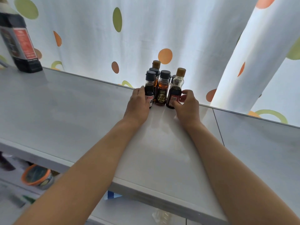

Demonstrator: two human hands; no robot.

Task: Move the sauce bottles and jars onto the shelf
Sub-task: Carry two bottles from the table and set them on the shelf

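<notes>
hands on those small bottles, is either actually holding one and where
Right hand grips the tan-capped dark bottle at its labelled lower body; left hand rests flat against the left bottle.

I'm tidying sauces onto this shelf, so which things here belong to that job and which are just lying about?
Job:
- cluster of small glass sauce bottles
- white shelf top
- left hand, right hand
- large dark sauce bottle

Lying about:
- orange-rimmed tub below
- white spotted curtain
</notes>
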